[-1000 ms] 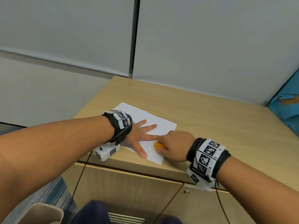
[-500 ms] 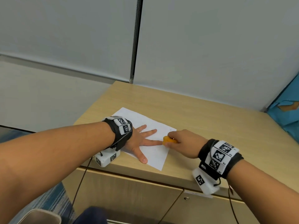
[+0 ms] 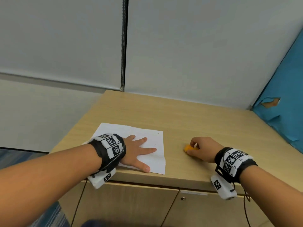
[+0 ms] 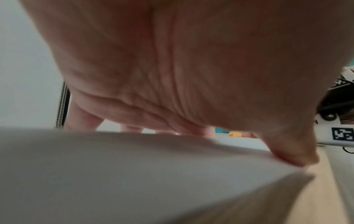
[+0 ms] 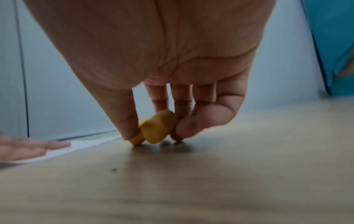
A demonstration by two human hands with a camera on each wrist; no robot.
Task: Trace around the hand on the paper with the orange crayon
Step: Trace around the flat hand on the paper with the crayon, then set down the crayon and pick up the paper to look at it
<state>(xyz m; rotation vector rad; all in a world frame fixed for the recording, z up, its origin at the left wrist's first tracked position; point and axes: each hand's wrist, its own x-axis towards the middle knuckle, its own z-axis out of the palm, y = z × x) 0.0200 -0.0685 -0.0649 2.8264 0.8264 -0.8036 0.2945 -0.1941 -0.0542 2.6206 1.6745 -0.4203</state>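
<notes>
1. Head view first: the wooden cabinet top [image 3: 188, 118] fills the middle of the scene, with grey wall panels beyond its far edge.
2. On its near left part lies the paper [image 3: 131, 131], a white sheet whose near edge almost reaches the cabinet's front edge.
3. My left hand [image 3: 136, 150] lies flat on that sheet, fingers straight and spread, holding nothing, only pressing the paper down.
4. My right hand [image 3: 202, 149] is off the sheet, to its right on bare wood, thumb and fingertips curled in a pinch.
5. What it pinches is the orange crayon [image 5: 155, 128], a stubby, rounded piece whose lower end touches the wood, well apart from the paper.
6. I can make out only very faint marks near my fingers, so I cannot tell how far the outline goes. If it is unfinished, I judge the next move is to carry the crayon back to the sheet.
</notes>
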